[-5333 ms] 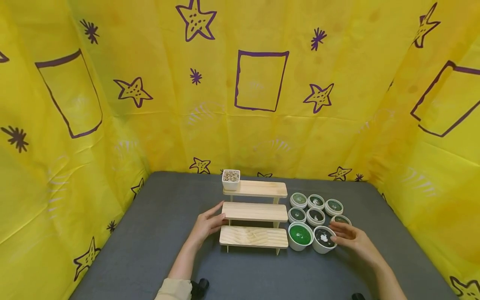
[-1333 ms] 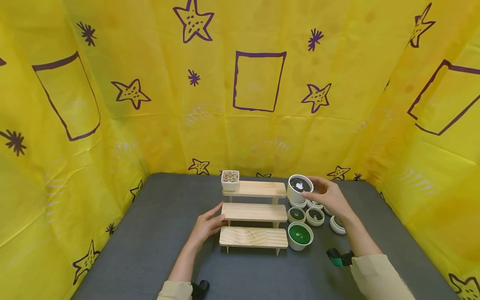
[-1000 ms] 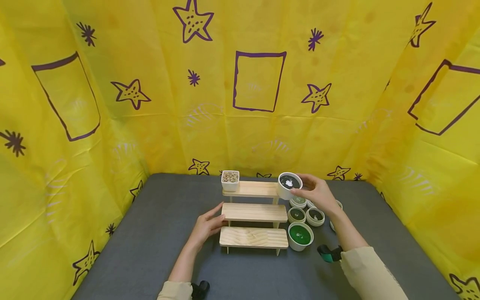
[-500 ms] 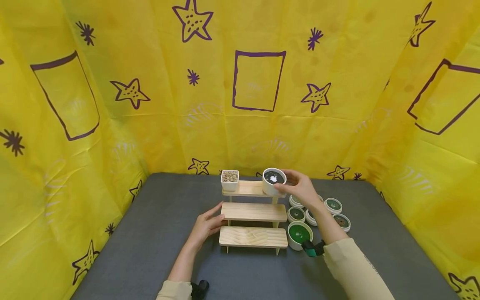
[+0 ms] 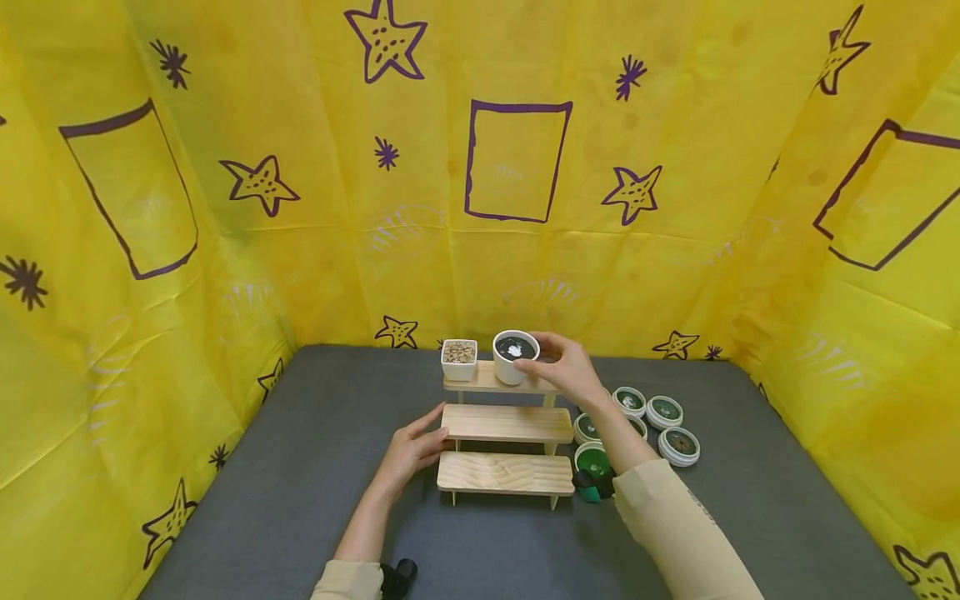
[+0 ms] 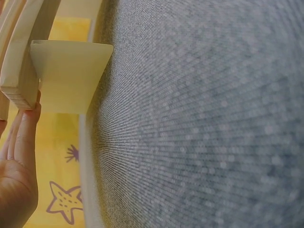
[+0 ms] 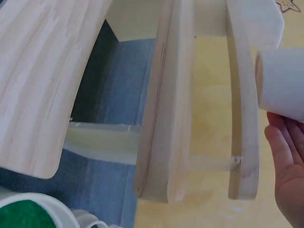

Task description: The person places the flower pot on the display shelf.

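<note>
A white round cup with a dark filling and a white spot is gripped between the thumb and fingers of my right hand. It stands upright at the top step of the three-step wooden stand; in the right wrist view the base of the cup is at the top board, and whether it touches cannot be told. To its left on that step sits a square white pot of small pebble-like bits. My left hand touches the left end of the middle step with extended fingers.
Right of the stand, a larger cup with green filling is partly behind my right forearm. Several shallow round tubs with greenish fillings, such as one at the outer edge, are grouped there. Grey cloth covers the table; yellow curtains surround it.
The right hand has lifted the dark-filled cup from the group at the right and carried it leftward to the top step beside the square pot. The left hand has stayed at the stand.
</note>
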The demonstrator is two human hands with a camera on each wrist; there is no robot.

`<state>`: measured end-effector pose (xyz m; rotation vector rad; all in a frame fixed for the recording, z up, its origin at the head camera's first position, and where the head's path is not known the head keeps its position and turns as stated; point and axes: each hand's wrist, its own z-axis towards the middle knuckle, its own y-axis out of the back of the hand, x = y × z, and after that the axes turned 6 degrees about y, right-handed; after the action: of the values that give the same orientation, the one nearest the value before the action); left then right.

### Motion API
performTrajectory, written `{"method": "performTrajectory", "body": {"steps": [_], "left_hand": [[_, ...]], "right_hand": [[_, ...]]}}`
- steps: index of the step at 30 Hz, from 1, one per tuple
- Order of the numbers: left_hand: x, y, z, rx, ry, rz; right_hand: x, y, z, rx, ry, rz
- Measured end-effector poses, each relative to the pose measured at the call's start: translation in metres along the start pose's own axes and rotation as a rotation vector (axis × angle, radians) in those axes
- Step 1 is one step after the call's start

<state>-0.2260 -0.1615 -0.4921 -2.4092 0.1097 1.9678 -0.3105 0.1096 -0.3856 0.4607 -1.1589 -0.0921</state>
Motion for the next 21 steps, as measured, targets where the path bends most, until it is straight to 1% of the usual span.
{"method": "performTrajectory", "body": {"steps": [5, 6, 10, 13, 15, 17, 19, 21], "left_hand": [[0.000, 0.000, 0.000, 0.001, 0.004, -0.003], [-0.001, 0.000, 0.000, 0.003, 0.005, -0.004], [-0.001, 0.000, 0.000, 0.006, 0.010, -0.009], [-0.002, 0.000, 0.000, 0.002, 0.014, -0.011], [-0.002, 0.000, 0.000, 0.002, 0.016, -0.012], [-0.001, 0.000, 0.000, 0.003, 0.017, -0.011], [-0.001, 0.000, 0.000, 0.005, 0.018, -0.010], [0.000, 0.000, 0.000, 0.006, 0.019, -0.007]], "right_hand": [[0.004, -0.003, 0.002, -0.006, -0.007, -0.017], [0.009, -0.004, 0.001, -0.003, -0.016, -0.019], [0.010, -0.005, 0.003, 0.003, -0.027, -0.024], [0.015, -0.007, 0.003, 0.012, -0.036, -0.022], [0.025, -0.007, -0.001, 0.021, -0.034, -0.030], [0.029, -0.008, -0.001, 0.027, -0.042, -0.028], [0.027, -0.009, 0.000, 0.028, -0.042, -0.030], [0.018, -0.011, 0.003, 0.024, -0.052, -0.027]]}}
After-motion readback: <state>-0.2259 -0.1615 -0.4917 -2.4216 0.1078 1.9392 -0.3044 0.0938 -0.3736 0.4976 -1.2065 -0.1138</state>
